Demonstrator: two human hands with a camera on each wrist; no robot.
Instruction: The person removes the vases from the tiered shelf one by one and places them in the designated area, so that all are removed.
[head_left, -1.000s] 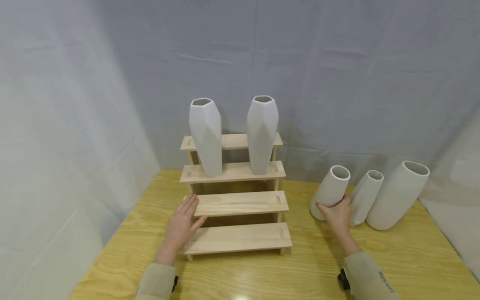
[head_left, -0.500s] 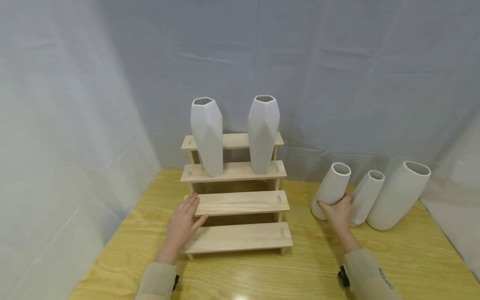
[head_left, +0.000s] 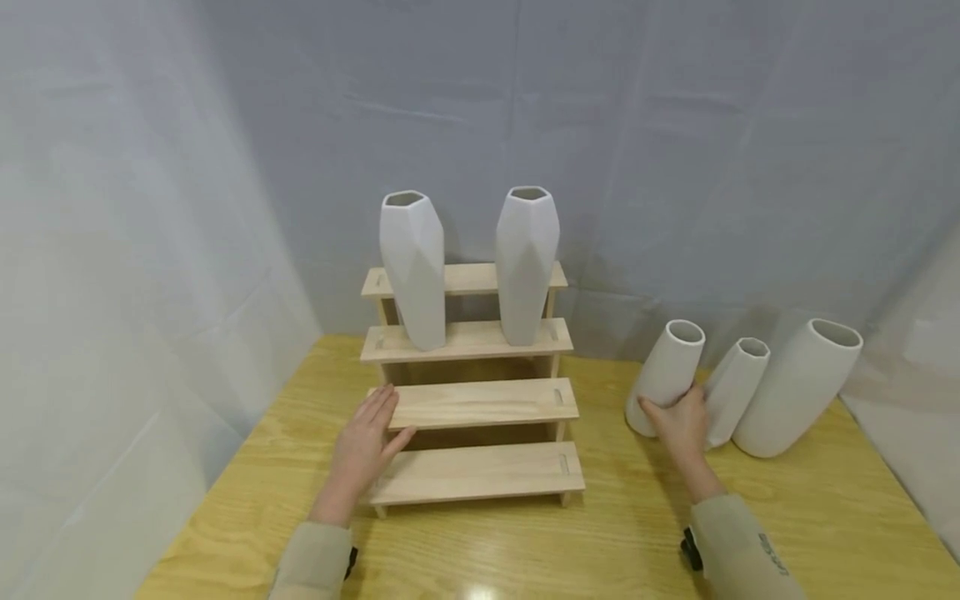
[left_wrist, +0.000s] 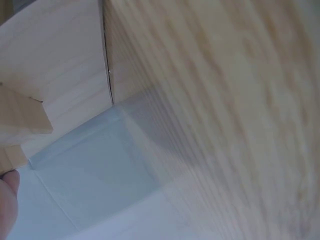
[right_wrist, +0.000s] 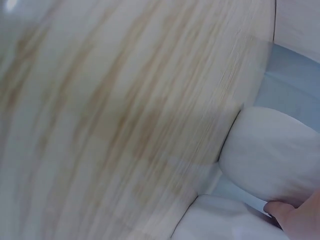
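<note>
My right hand point(head_left: 681, 425) grips a smooth white vase point(head_left: 663, 371) low on its body, thumb on the near side and the other fingers passing behind it. Between this vase and a slim faceted vase point(head_left: 731, 400), a finger point(right_wrist: 282, 210) shows in the right wrist view. On the left, my left hand point(head_left: 363, 442) rests with extended fingers on the left end of the second-lowest shelf point(head_left: 480, 403) of a stepped wooden stand point(head_left: 480, 475), its thumb spread towards the front. Two tall faceted vases point(head_left: 414, 275) stand upright on the second shelf from the top.
A large oval-mouthed white vase point(head_left: 795, 396) stands at the far right beside the slim one. The wooden table point(head_left: 480, 554) runs under everything. Grey cloth point(head_left: 675, 150) hangs close behind the stand, and pale cloth point(head_left: 135, 292) hangs at the left.
The smooth vase in my right hand has shifted slightly up and to the right in the head view, closer to the slim vase. My left hand stays on the shelf end.
</note>
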